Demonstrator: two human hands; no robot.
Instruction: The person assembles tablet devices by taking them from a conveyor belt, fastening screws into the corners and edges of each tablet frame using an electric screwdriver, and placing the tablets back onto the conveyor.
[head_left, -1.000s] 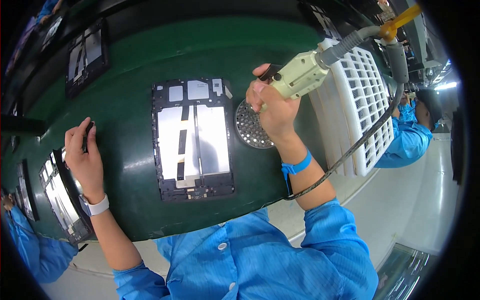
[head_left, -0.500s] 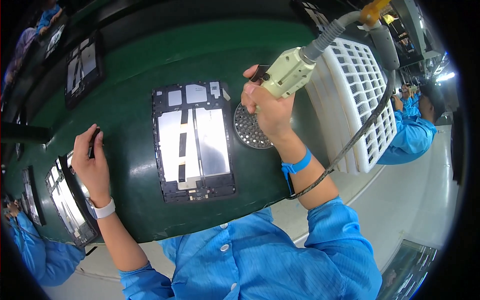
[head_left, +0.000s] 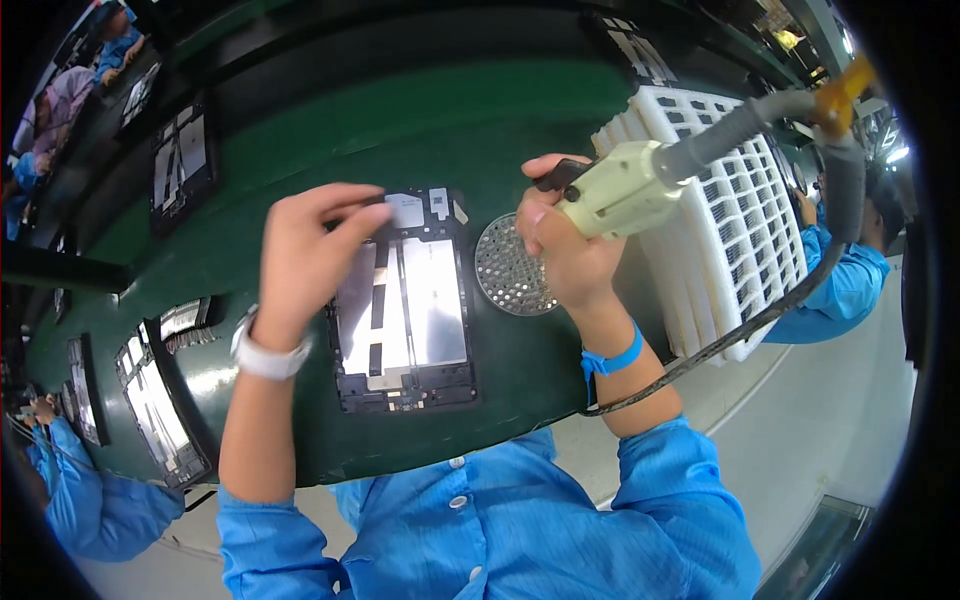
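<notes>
Left hand (head_left: 312,245) arches over one opened tablet's (head_left: 432,305) upper-left corner; grasp unclear.
Right hand (head_left: 577,258), raised, grips one pale-green tool (head_left: 628,192) beside one perforated dish (head_left: 503,275).

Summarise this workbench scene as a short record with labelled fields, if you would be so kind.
Surface: dark green bench top
Centre: black rectangular tablet chassis with silver panels, lying flat
Bare left hand: over the chassis's upper-left corner; contact and anything held unclear
Bare right hand: gripping a pale green plastic hand tool
Beside chassis: round silver metal dish full of holes, partly hidden by the right hand
Far right: stack of white lattice trays
Far left: second black-and-silver chassis
Wrists: white band left, blue band right
</notes>
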